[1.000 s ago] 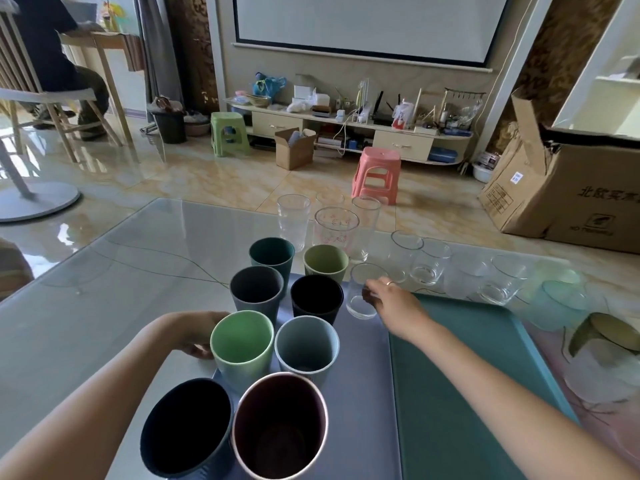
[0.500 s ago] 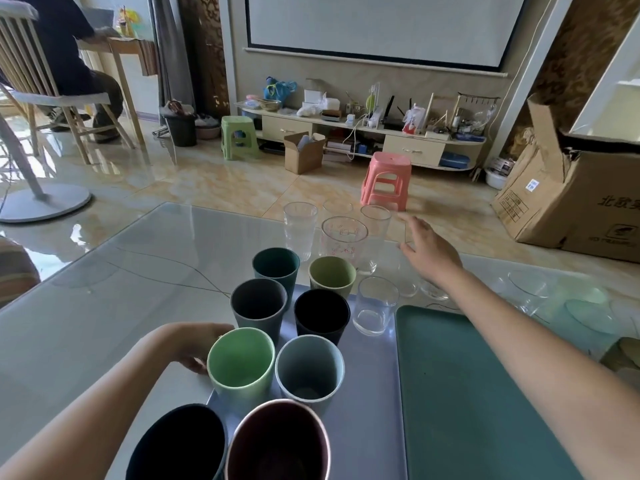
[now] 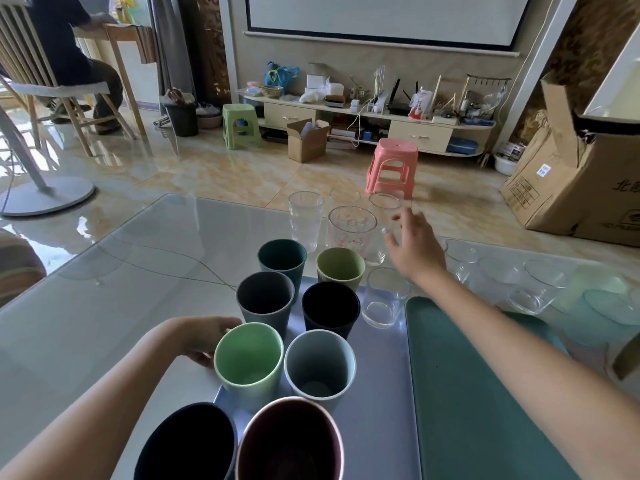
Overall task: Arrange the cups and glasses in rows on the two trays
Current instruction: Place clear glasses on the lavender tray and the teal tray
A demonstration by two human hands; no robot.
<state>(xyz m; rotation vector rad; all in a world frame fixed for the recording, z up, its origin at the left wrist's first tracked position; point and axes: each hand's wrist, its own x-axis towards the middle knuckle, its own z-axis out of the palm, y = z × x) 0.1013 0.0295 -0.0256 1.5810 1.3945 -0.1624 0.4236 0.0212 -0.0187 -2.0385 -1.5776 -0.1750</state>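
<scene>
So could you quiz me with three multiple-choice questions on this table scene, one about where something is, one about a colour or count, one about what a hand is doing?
1. Where does the small clear glass nearest the coloured cups stand?
A. on the grey tray
B. on the green tray
C. on the floor

2. How many opaque coloured cups stand in the two rows?
A. four
B. eight
C. twelve

3. What is the right hand doing?
A. gripping a green cup
B. reaching with fingers spread, holding nothing
C. lying flat on the green tray

Answers:
1 A: it sits at the far right corner of the grey tray, beside the black cup.
2 B: four pairs run from the teal cup down to the near edge.
3 B: its open fingers stretch toward the tall glasses, closed on none.
</scene>
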